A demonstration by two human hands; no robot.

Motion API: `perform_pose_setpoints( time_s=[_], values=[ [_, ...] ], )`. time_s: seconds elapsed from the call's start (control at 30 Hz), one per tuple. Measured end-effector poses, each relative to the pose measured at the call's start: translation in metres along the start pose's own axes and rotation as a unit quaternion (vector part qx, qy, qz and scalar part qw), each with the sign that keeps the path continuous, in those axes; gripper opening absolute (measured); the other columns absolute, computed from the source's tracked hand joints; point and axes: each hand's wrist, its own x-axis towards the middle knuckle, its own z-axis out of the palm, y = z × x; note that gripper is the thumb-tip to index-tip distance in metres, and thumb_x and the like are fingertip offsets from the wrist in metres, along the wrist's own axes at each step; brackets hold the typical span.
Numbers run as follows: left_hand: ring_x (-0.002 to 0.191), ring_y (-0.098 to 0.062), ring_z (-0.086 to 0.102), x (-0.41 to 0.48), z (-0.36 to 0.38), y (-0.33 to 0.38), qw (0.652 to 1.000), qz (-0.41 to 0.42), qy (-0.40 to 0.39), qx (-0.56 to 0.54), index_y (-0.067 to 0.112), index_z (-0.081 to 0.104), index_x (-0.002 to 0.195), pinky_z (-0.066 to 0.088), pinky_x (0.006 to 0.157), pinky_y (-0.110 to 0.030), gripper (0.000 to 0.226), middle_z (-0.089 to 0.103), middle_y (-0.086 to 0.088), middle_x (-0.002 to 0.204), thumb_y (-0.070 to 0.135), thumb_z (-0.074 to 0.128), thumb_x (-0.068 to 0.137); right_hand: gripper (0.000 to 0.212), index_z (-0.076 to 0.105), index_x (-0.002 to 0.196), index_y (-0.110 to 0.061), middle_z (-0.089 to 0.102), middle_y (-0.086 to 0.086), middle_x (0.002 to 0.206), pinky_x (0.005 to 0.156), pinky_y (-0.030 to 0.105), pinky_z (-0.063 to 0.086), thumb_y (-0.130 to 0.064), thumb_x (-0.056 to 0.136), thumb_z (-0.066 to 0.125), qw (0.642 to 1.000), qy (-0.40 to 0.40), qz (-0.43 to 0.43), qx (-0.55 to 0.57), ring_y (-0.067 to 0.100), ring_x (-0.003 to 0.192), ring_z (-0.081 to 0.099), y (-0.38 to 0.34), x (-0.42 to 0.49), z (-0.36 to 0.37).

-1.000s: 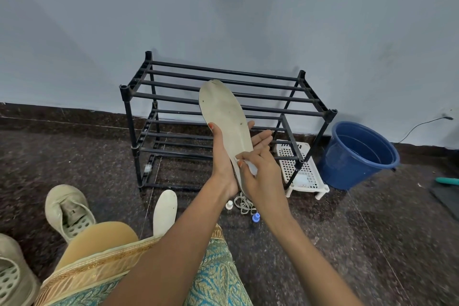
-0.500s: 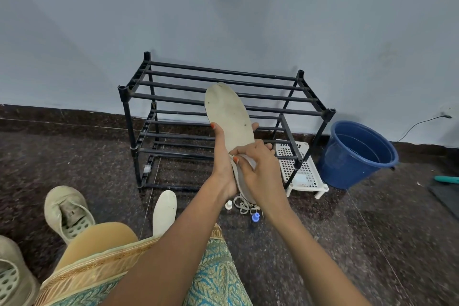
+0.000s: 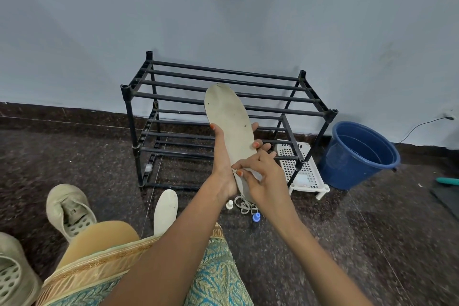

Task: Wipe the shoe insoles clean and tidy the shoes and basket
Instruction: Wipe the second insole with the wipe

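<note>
beige canvas shows first at the far left edge, where a worn shoe (image 3: 11,278) lies on the dark speckled floor (image 3: 74,156) with its holed inner bed in view. just beside it, a second shoe (image 3: 69,208) sits with its opening facing up. past the person's knee a loose insole (image 3: 166,208) lies flat on the floor, its near end hidden by clothing. behind it a black tube rack (image 3: 139,117) stands against the pale wall. in front of the rack the left hand (image 3: 222,164) holds the raised insole (image 3: 228,119) upright with the toe end up. its thumb is on the left edge and its fingers curl round from behind. at the heel end the right hand (image 3: 265,179) pinches a pale wipe (image 3: 252,176) against the insole (cloth or tissue, i cannot tell). below the hands a white cap (image 3: 229,204), a tangle of laces (image 3: 244,204) and a blue cap (image 3: 256,217) lie close together on the floor. a white basket (image 3: 301,171) rests at the rack's right end, partly under it. a blue bucket (image 3: 357,154) stands further right, near the wall. at the right edge a teal object (image 3: 447,180) lies beside a dark mat (image 3: 447,199).
</note>
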Motion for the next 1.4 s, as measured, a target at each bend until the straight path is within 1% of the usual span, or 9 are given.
perform_pose_setpoints(
  time_s=[0.17, 0.27, 0.37, 0.5, 0.67, 0.87, 1.03, 1.2, 1.4],
  values=[
    [0.072, -0.023, 0.064, 0.004, -0.007, -0.003, 0.999, 0.014, 0.002, 0.034, 0.01, 0.061, 0.116, 0.036, 0.106, -0.055, 0.093, 0.057, -0.009, 0.069, 0.082, 0.017, 0.078, 0.017, 0.071, 0.083, -0.003, 0.052, 0.002, 0.088, 0.078, -0.002, 0.03, 0.007, 0.08, 0.059, 0.999, 0.014, -0.008, -0.034, 0.011, 0.09, 0.046, 0.0, 0.006, 0.001],
    [0.098, -0.033, 0.062, 0.009, -0.012, -0.005, 0.998, 0.015, 0.012, 0.064, 0.011, 0.064, 0.119, 0.029, 0.109, -0.058, 0.095, 0.067, -0.017, 0.096, 0.083, 0.019, 0.077, 0.015, 0.07, 0.083, -0.005, 0.052, 0.001, 0.087, 0.076, -0.001, 0.03, 0.005, 0.08, 0.059, 0.998, 0.028, -0.019, -0.059, 0.011, 0.086, 0.046, 0.0, 0.013, 0.001],
    [0.121, -0.041, 0.049, 0.009, -0.013, -0.006, 0.997, 0.01, 0.022, 0.077, 0.012, 0.066, 0.118, 0.03, 0.109, -0.058, 0.095, 0.058, -0.022, 0.117, 0.083, 0.018, 0.077, 0.015, 0.07, 0.084, -0.008, 0.054, -0.003, 0.087, 0.077, 0.0, 0.031, 0.002, 0.081, 0.06, 0.998, 0.034, 0.005, -0.049, 0.011, 0.09, 0.049, -0.001, 0.018, 0.0],
    [0.106, -0.035, 0.055, 0.007, -0.013, -0.005, 0.998, 0.008, 0.016, 0.068, 0.014, 0.066, 0.115, 0.033, 0.107, -0.056, 0.093, 0.06, -0.019, 0.109, 0.081, 0.014, 0.08, 0.014, 0.071, 0.082, -0.009, 0.058, 0.0, 0.088, 0.077, 0.002, 0.031, 0.002, 0.079, 0.062, 0.999, 0.033, 0.012, -0.042, 0.014, 0.09, 0.051, 0.0, 0.017, 0.0],
    [0.071, -0.023, 0.055, 0.003, -0.004, -0.004, 1.0, -0.012, -0.009, 0.0, 0.009, 0.056, 0.117, 0.032, 0.107, -0.051, 0.092, 0.047, -0.008, 0.067, 0.083, 0.017, 0.078, 0.011, 0.071, 0.078, -0.005, 0.067, 0.006, 0.086, 0.077, 0.0, 0.031, 0.004, 0.076, 0.065, 0.999, 0.025, 0.006, -0.022, 0.005, 0.082, 0.05, -0.002, 0.004, -0.002],
    [0.07, -0.023, 0.055, 0.001, -0.002, -0.002, 1.0, -0.012, -0.016, 0.0, 0.01, 0.055, 0.118, 0.032, 0.108, -0.049, 0.092, 0.047, -0.007, 0.064, 0.084, 0.019, 0.076, 0.01, 0.071, 0.078, -0.007, 0.063, -0.005, 0.078, 0.074, 0.006, 0.038, 0.002, 0.076, 0.067, 0.999, 0.03, 0.021, 0.007, 0.0, 0.08, 0.052, -0.002, -0.002, -0.004],
    [0.078, -0.025, 0.058, 0.003, -0.006, -0.002, 0.997, 0.001, 0.005, 0.072, 0.013, 0.065, 0.113, 0.046, 0.084, -0.04, 0.095, 0.06, -0.01, 0.076, 0.084, 0.013, 0.076, 0.01, 0.07, 0.083, -0.007, 0.06, -0.005, 0.081, 0.076, 0.002, 0.033, -0.001, 0.076, 0.068, 0.997, 0.059, 0.004, -0.039, 0.009, 0.082, 0.052, -0.002, 0.01, -0.004],
    [0.106, -0.035, 0.055, 0.006, -0.01, -0.005, 0.997, 0.0, -0.009, 0.071, 0.017, 0.068, 0.114, 0.032, 0.107, -0.058, 0.096, 0.062, -0.018, 0.108, 0.085, 0.014, 0.075, 0.011, 0.071, 0.083, -0.004, 0.061, 0.009, 0.085, 0.075, 0.002, 0.033, 0.002, 0.076, 0.065, 0.994, 0.048, -0.047, -0.081, 0.015, 0.08, 0.053, 0.005, 0.018, 0.0],
    [0.073, -0.023, 0.057, 0.004, -0.007, -0.003, 1.0, -0.009, -0.023, 0.003, 0.011, 0.056, 0.123, 0.033, 0.106, -0.052, 0.096, 0.05, -0.008, 0.069, 0.085, 0.017, 0.076, 0.012, 0.07, 0.078, 0.001, 0.065, 0.014, 0.083, 0.078, -0.001, 0.032, 0.008, 0.073, 0.062, 0.997, 0.021, -0.058, -0.037, 0.003, 0.077, 0.049, 0.006, 0.005, -0.002]
  ],
)
